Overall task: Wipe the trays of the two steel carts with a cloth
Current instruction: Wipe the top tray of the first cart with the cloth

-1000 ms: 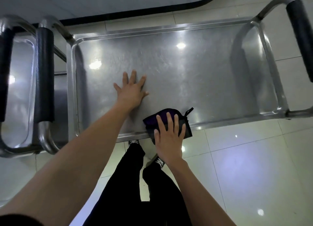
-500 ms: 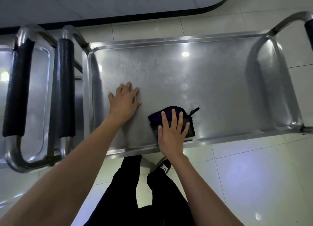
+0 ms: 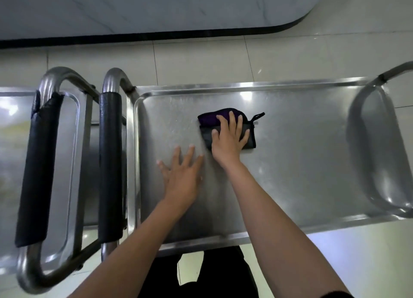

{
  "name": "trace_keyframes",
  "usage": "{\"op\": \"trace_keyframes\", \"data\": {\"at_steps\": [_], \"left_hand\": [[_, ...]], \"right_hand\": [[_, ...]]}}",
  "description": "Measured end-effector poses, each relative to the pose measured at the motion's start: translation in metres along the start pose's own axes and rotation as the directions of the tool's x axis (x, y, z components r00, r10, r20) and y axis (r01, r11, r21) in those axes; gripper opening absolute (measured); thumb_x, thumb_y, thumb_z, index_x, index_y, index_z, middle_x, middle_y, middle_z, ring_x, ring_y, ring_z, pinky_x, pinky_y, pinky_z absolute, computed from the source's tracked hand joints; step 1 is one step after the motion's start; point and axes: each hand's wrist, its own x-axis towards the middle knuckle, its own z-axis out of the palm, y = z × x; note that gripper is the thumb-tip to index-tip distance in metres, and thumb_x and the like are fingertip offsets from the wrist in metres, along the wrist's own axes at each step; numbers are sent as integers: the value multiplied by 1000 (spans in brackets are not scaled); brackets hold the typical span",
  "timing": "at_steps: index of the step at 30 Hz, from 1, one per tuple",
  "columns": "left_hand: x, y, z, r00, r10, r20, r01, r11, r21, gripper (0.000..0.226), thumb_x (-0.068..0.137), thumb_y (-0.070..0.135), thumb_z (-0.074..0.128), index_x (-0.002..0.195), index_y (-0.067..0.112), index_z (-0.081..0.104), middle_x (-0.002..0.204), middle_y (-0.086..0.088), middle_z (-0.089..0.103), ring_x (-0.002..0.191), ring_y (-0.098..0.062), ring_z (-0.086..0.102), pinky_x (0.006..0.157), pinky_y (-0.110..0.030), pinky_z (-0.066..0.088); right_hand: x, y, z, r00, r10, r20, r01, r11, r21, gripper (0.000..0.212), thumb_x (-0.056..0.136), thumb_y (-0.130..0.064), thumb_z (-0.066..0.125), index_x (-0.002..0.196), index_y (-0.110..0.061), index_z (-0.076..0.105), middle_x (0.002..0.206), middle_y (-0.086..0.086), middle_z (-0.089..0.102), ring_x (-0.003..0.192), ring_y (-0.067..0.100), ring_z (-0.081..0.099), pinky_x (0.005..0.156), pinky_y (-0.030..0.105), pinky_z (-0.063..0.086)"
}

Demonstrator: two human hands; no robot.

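A steel cart tray (image 3: pixel 301 163) fills the middle of the view. On it lies a folded dark purple and grey cloth (image 3: pixel 207 119) with a small black loop at its right corner. My right hand (image 3: pixel 228 139) presses flat on the cloth with straight, spread fingers, around the tray's middle. My left hand (image 3: pixel 183 174) rests flat on the bare steel just to the left and nearer me, fingers spread. The second cart's tray (image 3: pixel 11 154) shows at the far left, partly cut off.
Two black padded cart handles (image 3: pixel 110 165) (image 3: pixel 36 170) stand side by side between the trays. Another steel handle (image 3: pixel 395 69) curves up at the far right. Pale floor tiles (image 3: pixel 201 58) and a grey, dark-edged surface (image 3: pixel 156 7) lie beyond. My dark trouser legs show below.
My right hand has slid the cloth from the tray's near edge out toward its middle. The left hand stays flat on the steel, and the view has shifted closer over the tray.
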Motion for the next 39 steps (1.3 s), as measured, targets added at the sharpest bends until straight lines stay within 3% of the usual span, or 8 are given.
{"op": "trace_keyframes", "data": {"at_steps": [5,12,17,22,27,32,36,39], "left_hand": [[4,-1,3,1000,0,-1,0,999,33,64,96,44,55,154,39,26,168,3,4,153,-35,0,109,-78,16],[8,0,9,998,-68,-14,68,998,-12,65,94,44,56,152,45,28,168,11,5,154,-29,-5,112,-76,8],[16,-4,9,995,-92,36,91,995,36,65,97,51,49,154,49,18,167,15,-7,154,-24,-14,114,-72,5],[11,-3,8,994,-106,38,105,994,35,63,98,56,42,154,50,15,166,15,-10,152,-21,-19,116,-68,2],[11,-2,6,994,-110,3,110,992,-60,65,97,53,50,154,48,19,167,11,-7,153,-18,-15,117,-67,1],[-1,-3,12,985,-156,-70,149,985,-89,72,93,56,56,156,37,26,168,2,7,155,-22,-2,120,-59,11],[-33,-7,22,943,-278,-183,257,958,-129,55,92,46,61,142,28,46,159,-3,26,151,-29,14,117,-61,23],[-68,-12,36,933,-306,-188,290,951,-106,48,94,43,61,138,31,48,157,-4,26,151,-30,13,116,-63,25]], "right_hand": [[44,-18,2,999,-47,-2,46,998,-53,47,104,-31,36,151,-34,31,167,-1,2,152,22,-17,117,57,-14],[112,-40,-4,980,-177,89,189,972,-138,51,105,-35,31,156,-36,21,167,0,-3,151,26,-19,117,59,-13],[113,-35,-12,961,-244,133,263,952,-154,51,106,-37,27,156,-36,20,167,0,2,152,27,-16,118,58,-11],[78,-10,-23,943,-279,182,308,939,-156,51,104,-46,30,154,-40,26,167,-2,7,153,22,-5,119,55,-1],[16,19,-27,930,-284,235,337,913,-231,58,98,-58,25,154,-43,23,165,-2,14,151,24,8,112,57,18],[-44,55,-27,902,-338,268,406,875,-264,60,96,-52,25,154,-38,20,165,-4,16,149,23,15,109,57,26],[-87,77,-26,886,-374,275,453,828,-330,60,97,-62,26,151,-38,28,163,-1,25,143,29,25,104,62,30],[-125,89,-23,862,-405,303,496,795,-350,61,95,-61,29,152,-38,26,160,3,29,137,35,30,104,64,35]]}}
